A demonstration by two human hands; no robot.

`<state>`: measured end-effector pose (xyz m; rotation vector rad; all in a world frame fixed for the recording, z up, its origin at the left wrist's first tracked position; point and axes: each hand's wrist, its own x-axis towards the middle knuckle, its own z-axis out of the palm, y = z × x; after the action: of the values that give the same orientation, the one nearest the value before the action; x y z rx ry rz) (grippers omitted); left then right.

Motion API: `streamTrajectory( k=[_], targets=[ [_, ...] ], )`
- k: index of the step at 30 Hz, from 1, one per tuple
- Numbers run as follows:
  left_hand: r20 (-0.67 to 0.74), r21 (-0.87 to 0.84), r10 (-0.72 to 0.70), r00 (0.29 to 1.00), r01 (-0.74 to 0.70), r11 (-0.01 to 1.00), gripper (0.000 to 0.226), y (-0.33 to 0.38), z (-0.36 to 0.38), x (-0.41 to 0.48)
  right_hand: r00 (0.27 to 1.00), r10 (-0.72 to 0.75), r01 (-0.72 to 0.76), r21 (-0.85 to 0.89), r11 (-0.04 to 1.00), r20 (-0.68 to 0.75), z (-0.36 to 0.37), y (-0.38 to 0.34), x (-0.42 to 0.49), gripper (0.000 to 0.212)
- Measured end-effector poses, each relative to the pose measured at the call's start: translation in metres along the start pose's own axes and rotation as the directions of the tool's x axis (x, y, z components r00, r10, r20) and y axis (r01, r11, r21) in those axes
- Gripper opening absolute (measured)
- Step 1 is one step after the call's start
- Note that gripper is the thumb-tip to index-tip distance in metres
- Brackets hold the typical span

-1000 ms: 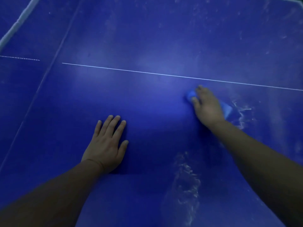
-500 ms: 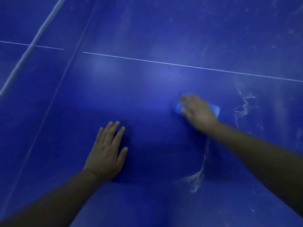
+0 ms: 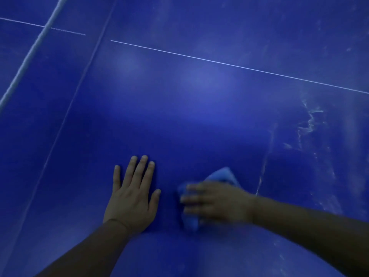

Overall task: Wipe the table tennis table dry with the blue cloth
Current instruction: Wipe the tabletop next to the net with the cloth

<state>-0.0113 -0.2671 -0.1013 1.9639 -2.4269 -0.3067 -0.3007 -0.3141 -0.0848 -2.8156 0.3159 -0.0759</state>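
Observation:
The dark blue table tennis table [image 3: 199,116] fills the view. My left hand [image 3: 132,193] lies flat on it, fingers straight and spread. Just to its right, my right hand [image 3: 216,200] presses the light blue cloth [image 3: 223,174] onto the surface, fingers pointing left and blurred by motion. The cloth shows above the knuckles and below the fingertips; the rest is hidden under the hand. A thin wet streak [image 3: 263,166] runs up from the right wrist, and white water marks [image 3: 309,124] glisten farther right.
A thin white centre line [image 3: 229,63] crosses the table from upper left to right. The net's white top band [image 3: 30,56] runs diagonally at the far left, with the other half of the table beyond it.
My right hand has dragged the cloth toward me and to the left, ending next to my left hand. The left hand stayed planted. The view shifted.

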Motion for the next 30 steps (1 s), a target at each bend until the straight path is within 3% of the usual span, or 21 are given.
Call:
streamTrajectory(
  k=[1,2,3,4,5,6,7,9,12,14,17,20,22,23,25,26,27,28,30],
  targets=[
    [0.004,0.002,0.0,1.0,0.0,1.0,0.07,0.0,0.0,0.0,0.993,0.092,-0.097,-0.067,0.993,-0.08,-0.003,0.029,0.003,0.039],
    [0.008,0.002,0.001,1.0,-0.001,1.0,0.069,0.001,-0.001,0.0,0.948,0.273,-0.291,-0.099,0.952,-0.165,-0.013,0.063,0.007,0.042],
    [0.012,0.002,0.004,1.0,-0.004,1.0,0.069,0.0,-0.001,0.0,0.842,0.482,-0.513,-0.085,0.854,-0.244,-0.024,0.096,0.01,0.046],
    [0.013,0.006,0.008,1.0,-0.008,1.0,0.069,0.0,-0.001,0.0,0.684,0.66,-0.701,-0.031,0.712,-0.312,-0.037,0.123,0.015,0.049],
    [0.012,0.013,0.013,1.0,-0.013,1.0,0.069,0.0,-0.001,0.001,0.546,0.762,-0.809,0.02,0.588,-0.348,-0.045,0.145,0.018,0.051],
    [0.012,0.016,0.017,1.0,-0.017,1.0,0.069,0.0,-0.001,0.001,0.456,0.811,-0.86,0.053,0.507,-0.367,-0.049,0.156,0.024,0.052],
    [0.012,0.009,0.019,1.0,-0.019,1.0,0.069,0.0,-0.002,0.001,0.414,0.829,-0.881,0.061,0.468,-0.376,-0.05,0.16,0.033,0.054],
    [0.007,-0.024,0.019,1.0,-0.019,1.0,0.07,0.0,-0.002,0.002,0.47,0.797,-0.856,0.023,0.516,-0.38,-0.048,0.142,0.065,0.057],
    [-0.04,-0.149,0.031,0.999,-0.037,0.988,0.068,-0.004,-0.002,0.003,0.722,0.609,-0.663,-0.079,0.744,-0.328,-0.031,0.059,0.104,0.048],
    [-0.074,-0.268,0.096,0.993,-0.113,0.957,0.064,-0.014,-0.005,-0.003,0.871,0.448,-0.474,-0.104,0.875,-0.201,-0.006,-0.013,0.103,0.041],
    [-0.084,-0.262,0.184,0.979,-0.2,0.944,0.06,-0.045,-0.01,-0.029,0.96,0.27,-0.27,0.009,0.963,-0.072,0.025,-0.098,0.072,0.037],
    [-0.031,-0.145,0.152,0.988,-0.155,0.977,0.062,-0.077,-0.014,-0.075,0.988,0.149,-0.15,-0.017,0.989,-0.031,0.027,-0.107,0.055,0.039],
    [0.021,-0.052,0.141,0.99,-0.14,0.989,0.064,-0.096,-0.012,-0.105,0.95,0.274,-0.289,-0.088,0.953,-0.152,0.019,-0.078,0.066,0.04],
    [0.04,-0.022,0.129,0.991,-0.129,0.991,0.066,-0.104,-0.01,-0.115,0.875,0.423,-0.452,-0.088,0.887,-0.236,0.013,-0.055,0.073,0.042],
    [0.056,0.004,0.086,0.995,-0.086,0.996,0.067,-0.115,-0.007,-0.127,0.59,0.732,-0.772,0.028,0.635,-0.339,-0.001,-0.006,0.086,0.051],
    [0.054,0.001,0.071,0.996,-0.071,0.997,0.067,-0.117,-0.006,-0.129,0.459,0.824,-0.857,0.079,0.509,-0.332,-0.008,0.017,0.095,0.057],
    [0.045,-0.008,0.066,0.997,-0.066,0.998,0.066,-0.118,-0.006,-0.129,0.384,0.868,-0.896,0.101,0.433,-0.315,-0.011,0.039,0.108,0.063],
    [0.027,-0.021,0.075,0.997,-0.075,0.997,0.066,-0.116,-0.007,-0.128,0.354,0.879,-0.909,0.105,0.404,-0.32,-0.016,0.057,0.124,0.068],
    [-0.017,-0.067,0.085,0.996,-0.086,0.994,0.065,-0.115,-0.008,-0.129,0.409,0.852,-0.884,0.09,0.459,-0.328,-0.023,0.081,0.171,0.067]
  ],
)
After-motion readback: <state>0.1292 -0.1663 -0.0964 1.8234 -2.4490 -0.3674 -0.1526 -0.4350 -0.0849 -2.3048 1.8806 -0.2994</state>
